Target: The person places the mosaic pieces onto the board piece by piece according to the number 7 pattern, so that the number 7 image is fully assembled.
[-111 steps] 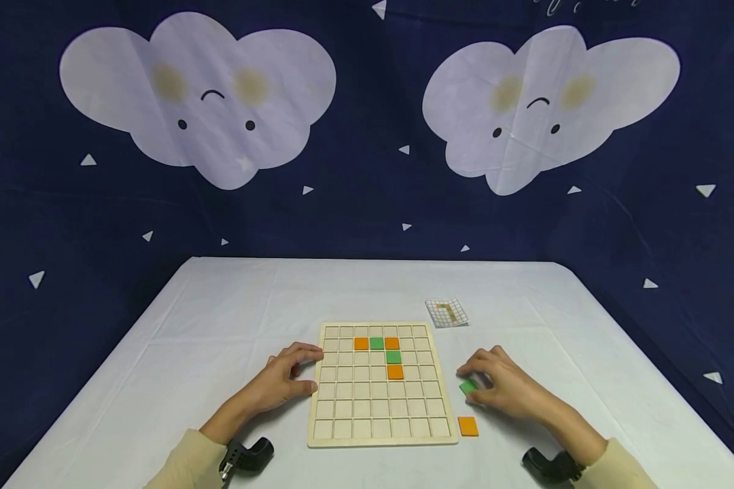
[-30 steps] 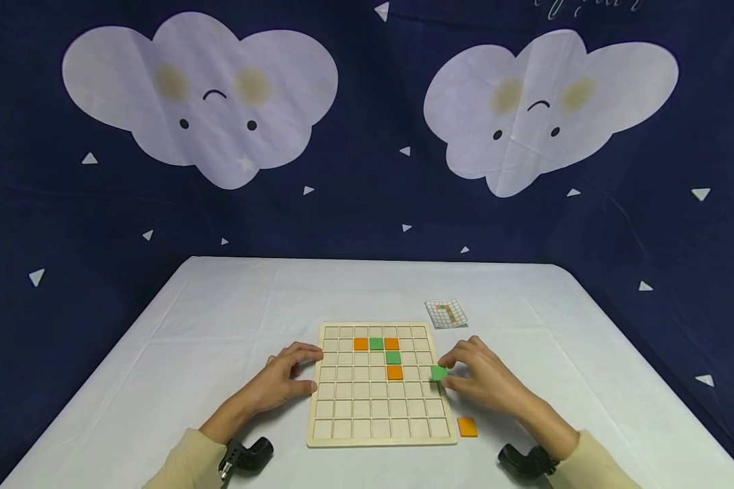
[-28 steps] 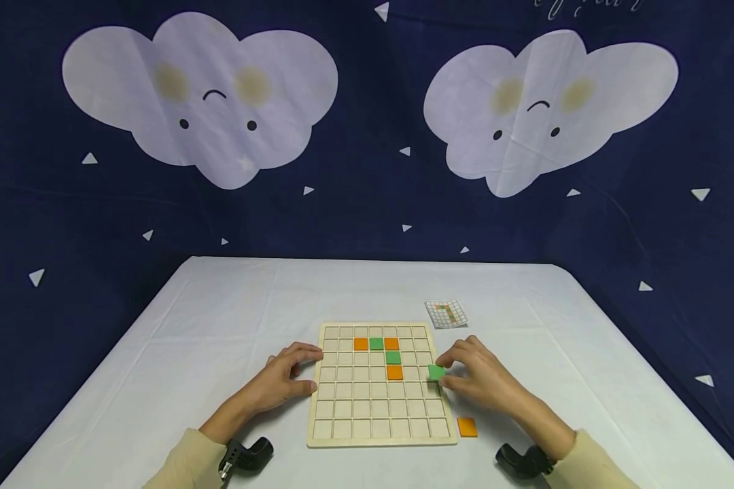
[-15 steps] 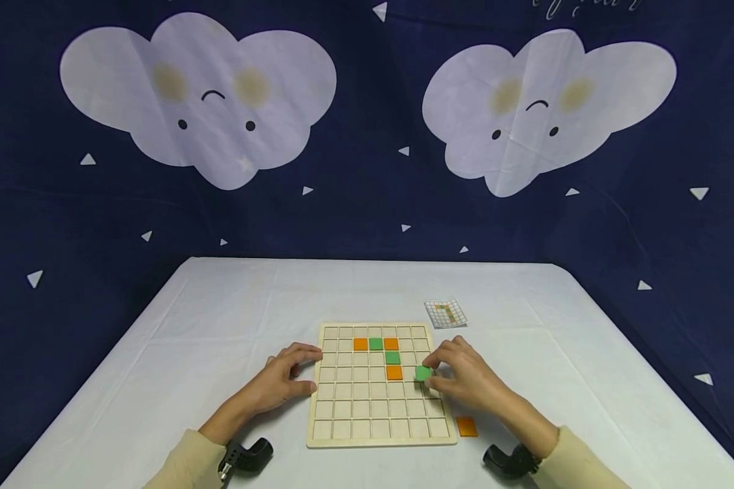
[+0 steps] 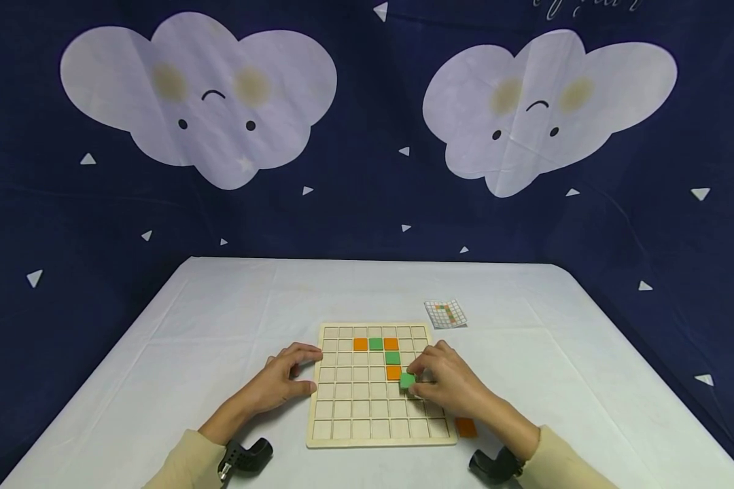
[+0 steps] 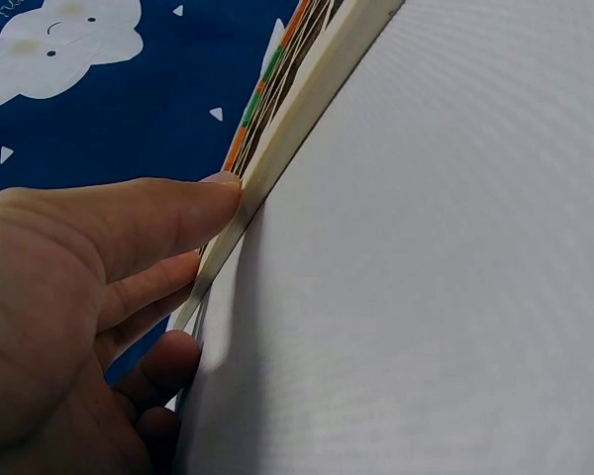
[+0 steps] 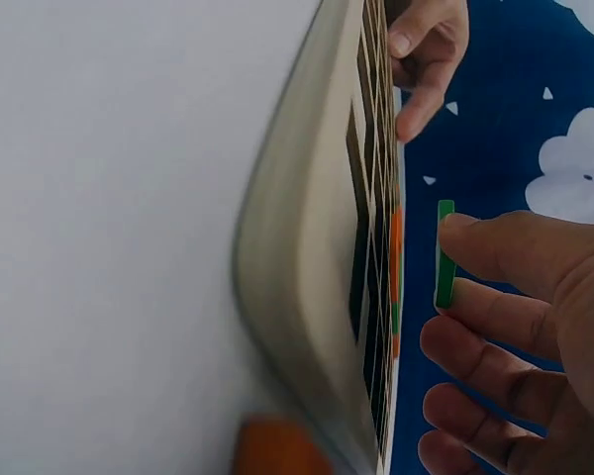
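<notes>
My right hand (image 5: 449, 380) pinches a green square tile (image 5: 406, 381) between thumb and index finger, above the right part of the wooden grid board (image 5: 339, 429). In the right wrist view this green tile (image 7: 445, 254) is seen edge-on, apart from the board. Orange and green tiles lie in cells of the board, among them an orange tile (image 5: 393, 373) just left of the held one. My left hand (image 5: 283, 377) touches the board's left edge with thumb and fingertips; in the left wrist view the thumb (image 6: 193, 208) rests against the rim.
Partly hidden by the right forearm, a loose orange tile (image 5: 466, 427) lies off the board's near right corner. A small card (image 5: 446, 314) printed with a coloured grid pattern lies past the far right corner. A white cloth covers the table (image 5: 220, 319).
My right hand has picked up the green tile from beside the board and carried it leftward over the grid, close to the nearest orange tile. My left hand has stayed in place.
</notes>
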The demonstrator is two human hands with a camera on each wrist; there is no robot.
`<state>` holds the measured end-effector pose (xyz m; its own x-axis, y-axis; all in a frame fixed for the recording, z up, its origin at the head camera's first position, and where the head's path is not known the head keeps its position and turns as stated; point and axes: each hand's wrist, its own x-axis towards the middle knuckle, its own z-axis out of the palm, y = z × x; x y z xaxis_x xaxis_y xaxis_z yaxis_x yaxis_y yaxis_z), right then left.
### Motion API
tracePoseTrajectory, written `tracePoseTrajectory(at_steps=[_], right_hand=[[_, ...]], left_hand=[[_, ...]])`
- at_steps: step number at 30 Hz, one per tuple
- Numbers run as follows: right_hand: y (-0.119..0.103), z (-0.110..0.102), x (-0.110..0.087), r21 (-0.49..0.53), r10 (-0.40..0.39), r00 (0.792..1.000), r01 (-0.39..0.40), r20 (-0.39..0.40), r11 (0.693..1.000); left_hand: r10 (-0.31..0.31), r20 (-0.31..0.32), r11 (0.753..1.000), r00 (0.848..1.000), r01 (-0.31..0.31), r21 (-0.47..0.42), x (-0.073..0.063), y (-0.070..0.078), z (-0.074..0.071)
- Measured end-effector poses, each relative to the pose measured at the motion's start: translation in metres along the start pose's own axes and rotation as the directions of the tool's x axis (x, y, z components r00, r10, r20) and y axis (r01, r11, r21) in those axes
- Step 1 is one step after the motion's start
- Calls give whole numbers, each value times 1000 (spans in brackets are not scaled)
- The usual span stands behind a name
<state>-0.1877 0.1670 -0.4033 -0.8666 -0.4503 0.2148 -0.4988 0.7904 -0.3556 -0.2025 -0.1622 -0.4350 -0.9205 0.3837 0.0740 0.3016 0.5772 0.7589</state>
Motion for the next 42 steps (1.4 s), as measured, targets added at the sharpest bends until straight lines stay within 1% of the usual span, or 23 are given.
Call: tracePoseTrajectory(at_steps=[5, 8, 12, 15, 20, 27, 34, 42], right_hand=[[-4, 5, 2, -3, -29, 1000, 29, -10, 1000], [-6, 8, 3, -12, -37, 999, 37, -12, 999], [-9, 11, 4, -23, -29, 1000, 29, 2, 999], [-9, 13, 4, -31, -31, 1000, 31, -1, 999], [-10, 15, 4, -45, -54, 998, 53, -16, 998], [-11, 18, 5, -65, -72, 997, 71, -9, 995], [-10, 20, 5, -99, -102, 995, 99, -21, 990], [-10, 20, 5, -115, -116, 993, 112, -24, 987]], left_hand=[[-14, -1, 999, 1000, 14, -30, 0, 0, 1], [-12, 0, 999, 1000, 12, -37, 0, 0, 1], [-2, 1, 1000, 1000, 2, -20, 0, 0, 1], [-1, -5, 1000, 1000, 1, -6, 0, 0, 1], [-11, -12, 1000, 1000, 11, -6, 1, 0, 2], [-19, -14, 1000, 1000, 18, -14, 2, 0, 3], [-16, -12, 1000, 1000, 16, 24, 2, -2, 3], [-11, -13, 1000, 1000, 11, 28, 2, -1, 3]])
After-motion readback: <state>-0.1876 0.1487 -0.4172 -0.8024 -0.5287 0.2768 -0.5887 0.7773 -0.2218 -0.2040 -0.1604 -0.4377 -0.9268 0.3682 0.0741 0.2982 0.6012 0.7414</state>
